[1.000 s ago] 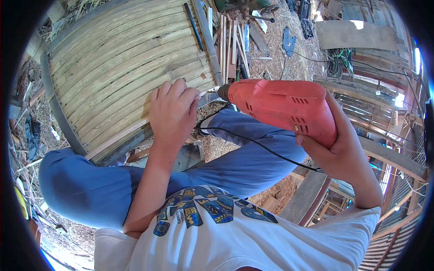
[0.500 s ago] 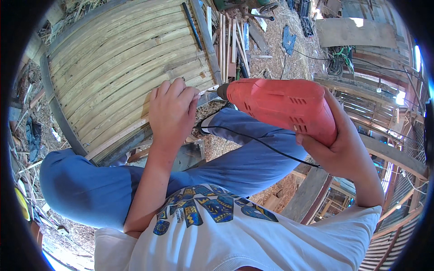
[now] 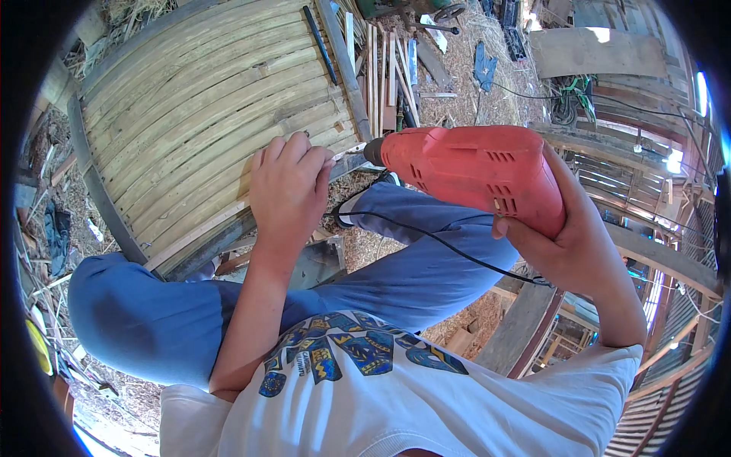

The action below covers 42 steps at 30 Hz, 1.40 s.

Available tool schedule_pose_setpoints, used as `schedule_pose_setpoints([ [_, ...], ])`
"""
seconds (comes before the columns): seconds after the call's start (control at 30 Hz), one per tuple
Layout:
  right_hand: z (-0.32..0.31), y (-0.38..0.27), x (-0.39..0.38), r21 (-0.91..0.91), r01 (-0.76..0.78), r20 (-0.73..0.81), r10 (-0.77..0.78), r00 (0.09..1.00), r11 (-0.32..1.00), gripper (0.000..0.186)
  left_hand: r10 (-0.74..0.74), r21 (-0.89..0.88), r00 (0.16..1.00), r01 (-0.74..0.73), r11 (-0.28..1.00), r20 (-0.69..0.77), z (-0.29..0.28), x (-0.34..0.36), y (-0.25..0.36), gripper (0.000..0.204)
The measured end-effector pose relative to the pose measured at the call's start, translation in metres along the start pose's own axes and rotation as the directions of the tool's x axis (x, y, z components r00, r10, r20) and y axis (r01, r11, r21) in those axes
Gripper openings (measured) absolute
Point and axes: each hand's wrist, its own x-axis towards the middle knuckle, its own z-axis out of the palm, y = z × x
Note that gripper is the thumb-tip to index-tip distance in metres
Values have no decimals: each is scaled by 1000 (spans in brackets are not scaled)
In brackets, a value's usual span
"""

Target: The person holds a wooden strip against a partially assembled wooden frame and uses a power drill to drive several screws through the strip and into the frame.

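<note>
My right hand point(image 3: 560, 247) grips a red power drill point(image 3: 480, 167), its fingers wrapped round the rear of the body. The drill lies nearly level, with its dark chuck point(image 3: 373, 151) pointing left at the corner of a slatted wooden panel point(image 3: 221, 99). A pale, thin wooden strip point(image 3: 202, 228) runs along the panel's near edge. My left hand point(image 3: 289, 186) is closed over this strip, knuckles up, just left of the chuck. The fingertips are mostly hidden under the hand. Whether the drill's tip touches the strip's end is too small to tell.
A black cord point(image 3: 449, 247) crosses over my blue-trousered leg point(image 3: 411, 266). On the panel's far right lies a dark thin bar point(image 3: 320, 46). Loose wooden strips point(image 3: 392, 68) lie beyond the frame. A timber beam point(image 3: 525, 327) stands at lower right, above shavings on the ground.
The drill and my right hand have shifted very slightly upward and left. My left hand stays in place on the strip.
</note>
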Motion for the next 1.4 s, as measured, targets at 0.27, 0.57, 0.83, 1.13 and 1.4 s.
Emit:
schedule_pose_setpoints([
  [0.27, -1, -5, 1, -143, 105, 9, -105, 994, 984, 72, 1, 1, 1000, -1, 1000, -11, 0, -1, -1, 11],
  [0.57, -4, -13, 0, -259, 26, 64, -10, 998, 966, 90, 3, 13, 1000, -3, 1000, -10, 3, -1, -2, 11],
  [0.83, -5, -12, 1, -240, 44, 75, -26, 997, 970, 90, -12, 7, 1000, 12, 1000, 4, 1, 0, 0, 11],
  [1.13, -4, -7, 3, -243, 141, 92, -122, 988, 960, 87, 2, 0, 1000, -2, 1000, -5, 2, 0, -1, 10],
  [1.4, 0, -8, 4, -54, -5, 94, 10, 996, 999, 80, -1, 8, 1000, 1, 1000, -1, 2, -1, -3, 10],
])
